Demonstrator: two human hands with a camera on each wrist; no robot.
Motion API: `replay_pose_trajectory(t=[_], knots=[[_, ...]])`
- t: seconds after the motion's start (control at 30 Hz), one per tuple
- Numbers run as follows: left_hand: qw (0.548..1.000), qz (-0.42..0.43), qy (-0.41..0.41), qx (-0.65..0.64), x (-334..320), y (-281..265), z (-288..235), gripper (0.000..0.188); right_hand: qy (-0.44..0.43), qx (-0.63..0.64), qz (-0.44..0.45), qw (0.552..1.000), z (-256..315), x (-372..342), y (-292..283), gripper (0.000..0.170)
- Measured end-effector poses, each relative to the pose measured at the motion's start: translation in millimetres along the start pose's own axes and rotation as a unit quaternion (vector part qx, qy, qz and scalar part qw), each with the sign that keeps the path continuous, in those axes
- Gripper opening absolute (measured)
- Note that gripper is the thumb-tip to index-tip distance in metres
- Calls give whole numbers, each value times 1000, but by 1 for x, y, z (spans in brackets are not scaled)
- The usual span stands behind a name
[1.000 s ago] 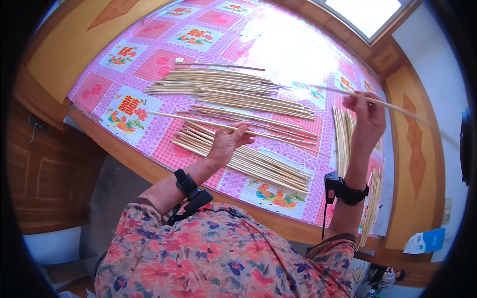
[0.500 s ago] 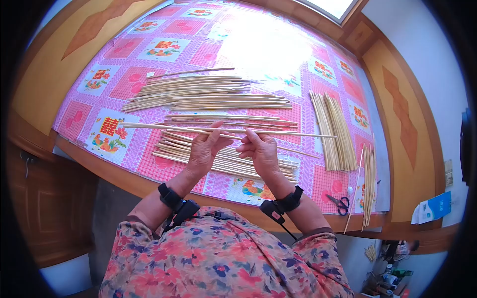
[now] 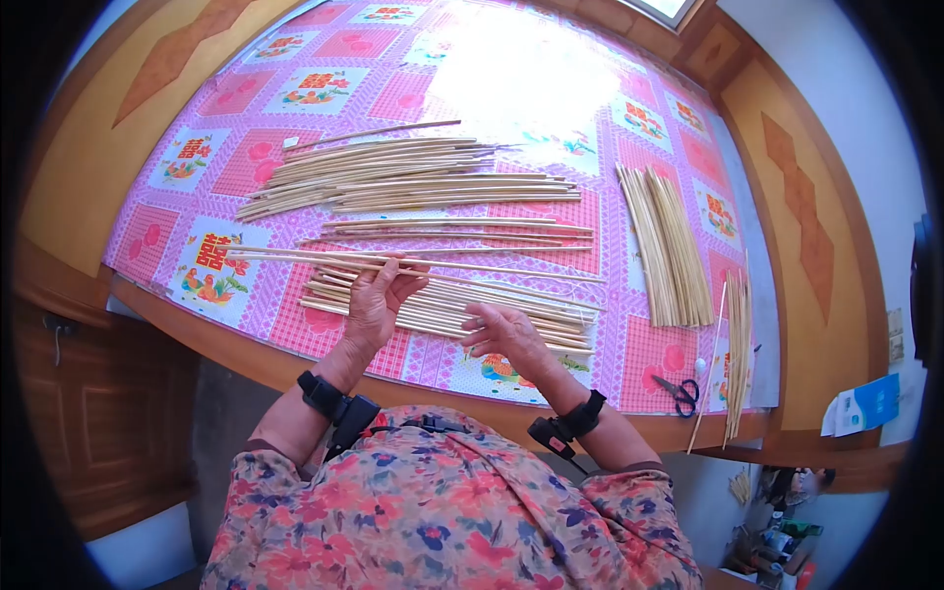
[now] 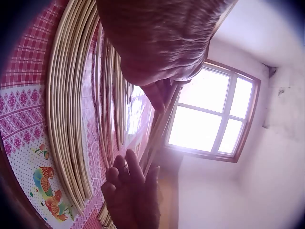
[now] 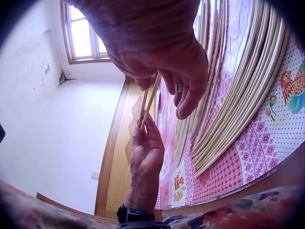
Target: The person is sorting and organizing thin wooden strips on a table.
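In the head view my left hand [image 3: 379,300] pinches a pair of long thin wooden sticks [image 3: 295,255] between thumb and fingers. They stretch across the front pile of sticks [image 3: 433,313]. My right hand [image 3: 511,334] is lower and to the right, its fingers loosely bent and nothing in them. The left wrist view shows the right hand [image 4: 133,191] with fingers extended beside the held sticks [image 4: 155,131]. Seen from the right wrist, the left hand [image 5: 147,155] grips the sticks near their lower part, and a ring [image 5: 179,88] shows on a right finger.
A few sticks [image 3: 452,224] lie behind the front pile, and a larger pile [image 3: 393,162] lies farther back. Bundles stand apart at the right [image 3: 669,251] and right edge [image 3: 736,354]. Scissors [image 3: 683,393] lie near the front edge of the patterned tablecloth [image 3: 649,344].
My right hand first came in from the right with a stick and met the left hand's sticks. Now it has let go and drawn back toward me, while the left hand keeps hold and shifts slightly left.
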State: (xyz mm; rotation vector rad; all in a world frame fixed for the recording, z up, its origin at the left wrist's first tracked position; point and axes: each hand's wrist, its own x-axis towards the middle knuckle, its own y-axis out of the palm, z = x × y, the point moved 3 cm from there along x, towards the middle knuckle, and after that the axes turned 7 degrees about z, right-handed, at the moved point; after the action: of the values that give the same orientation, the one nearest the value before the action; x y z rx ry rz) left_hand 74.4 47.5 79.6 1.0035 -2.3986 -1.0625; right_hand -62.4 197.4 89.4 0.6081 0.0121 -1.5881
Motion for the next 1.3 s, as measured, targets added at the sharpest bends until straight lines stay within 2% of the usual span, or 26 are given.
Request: replay_pose_trajectory(t=[0.07,0.1,0.13,0.2,0.23,0.33,0.53,0.67,0.73,0.83,0.9,1.03,1.1,1.23,1.3], knots=[[1000,-12,-11,-8,2,-1,2,12,-91,155,-118,977,-9,5,-20,38],[999,-17,-26,-20,2,-2,4,12,-149,202,-133,959,-10,7,-29,37],[998,-21,-41,-32,2,-4,7,12,-148,206,-139,957,-13,10,-35,37],[996,-30,-56,-55,2,-11,13,12,-231,294,-139,917,-10,11,-49,29],[996,-29,-64,-60,2,-15,15,12,-257,295,-134,911,-9,11,-49,28],[994,-19,-83,-68,2,-18,17,10,-273,316,-152,896,-7,13,-52,30],[992,-68,-85,-55,6,-30,20,9,-279,322,-181,887,-11,18,-58,35],[992,-72,-94,-44,4,-28,18,11,-219,305,-207,903,-23,20,-71,31],[994,-35,-97,-28,4,-28,20,17,-214,281,-237,905,-35,24,-80,26],[990,-86,-102,-51,5,-30,28,23,-183,309,-225,906,-42,23,-90,24],[991,-47,-100,-79,7,-33,31,20,-189,313,-221,904,-44,20,-94,23],[988,-77,-90,-97,6,-35,27,16,-198,323,-246,892,-43,9,-104,20],[988,-51,-105,-103,6,-39,31,17,-195,318,-239,897,-46,4,-110,20],[988,-69,-119,-65,6,-39,34,22,-201,300,-238,902,-39,-2,-107,19],[989,-47,-124,-60,6,-35,34,24,-208,286,-247,902,-35,-7,-106,20]])
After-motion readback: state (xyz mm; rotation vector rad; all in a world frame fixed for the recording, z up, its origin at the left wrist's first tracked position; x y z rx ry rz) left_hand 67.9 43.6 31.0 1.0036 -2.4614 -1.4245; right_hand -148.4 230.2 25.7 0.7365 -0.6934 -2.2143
